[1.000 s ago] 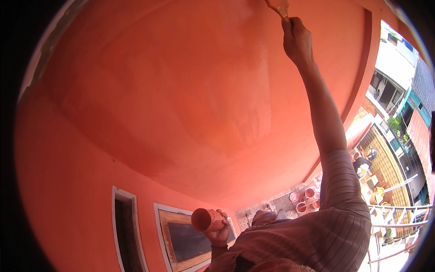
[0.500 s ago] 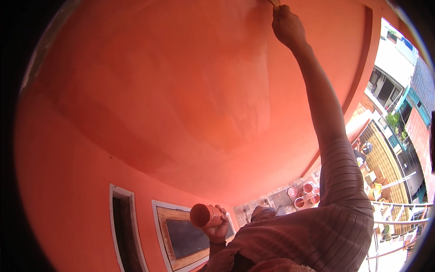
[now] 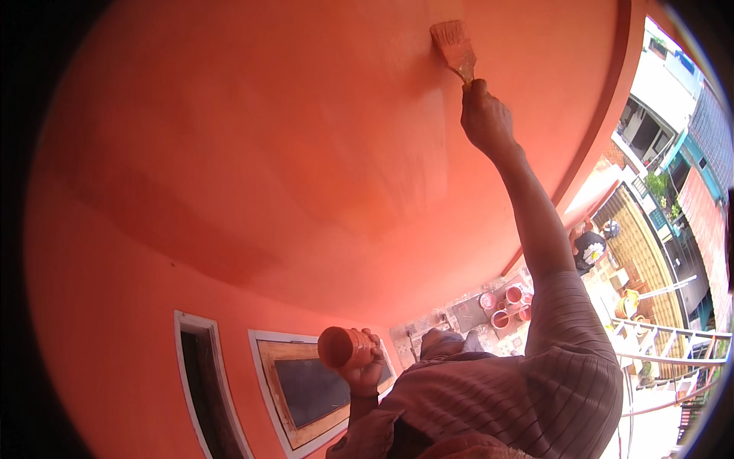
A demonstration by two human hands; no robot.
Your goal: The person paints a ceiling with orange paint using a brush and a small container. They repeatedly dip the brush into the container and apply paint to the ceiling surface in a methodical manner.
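Observation:
My right hand is closed round the handle of a flat paintbrush, its arm stretched up. The brush is coated in orange-red paint, and its bristles lie at or very close to the broad orange wall; I cannot tell whether they touch. Darker, wet-looking streaks mark the middle of this surface. Lower down, my left hand grips a round orange-red paint pot from its side and base. The pot is tilted with its mouth toward the left, and its inside looks dark, so how much paint it holds is hidden.
A wood-framed window and a narrow doorway are at lower left. Several paint-stained buckets stand on the ground far below. Beyond my right arm are a person in dark clothing, a pale ladder and neighbouring roofs.
My right hand has come down, bringing the whole brush into view. The view has shifted slightly, and the person below shows more. My left hand still holds the pot.

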